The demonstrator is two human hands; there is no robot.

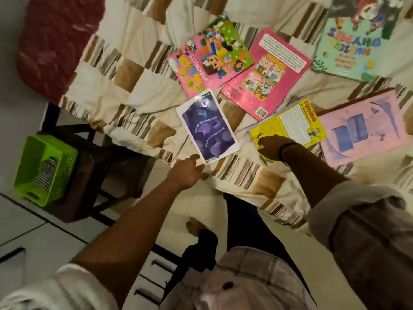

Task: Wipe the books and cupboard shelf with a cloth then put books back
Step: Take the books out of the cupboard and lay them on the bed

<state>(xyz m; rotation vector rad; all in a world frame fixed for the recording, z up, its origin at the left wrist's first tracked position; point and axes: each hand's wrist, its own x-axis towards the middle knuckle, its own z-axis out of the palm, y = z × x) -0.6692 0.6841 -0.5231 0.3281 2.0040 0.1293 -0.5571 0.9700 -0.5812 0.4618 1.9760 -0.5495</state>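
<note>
Several books lie spread on a checked bedsheet [143, 86]. My left hand [186, 172] pinches the near corner of a white-edged purple book [207, 125], which is lifted slightly off the bed. My right hand [271, 146] rests on the near corner of a yellow book [290, 126]; whether it grips the book I cannot tell. Farther back lie a pink cartoon workbook [210, 57], a pink book showing its back cover [266, 74], a green picture book [355, 41] and a pale pink book [362, 128]. No cloth or cupboard shelf is in view.
A red pillow [55, 34] sits at the bed's far left. A green plastic basket [44, 168] stands on a dark stool [89, 171] left of the bed. White floor tiles [33, 238] lie below, and my foot [196, 227] stands near the bed's edge.
</note>
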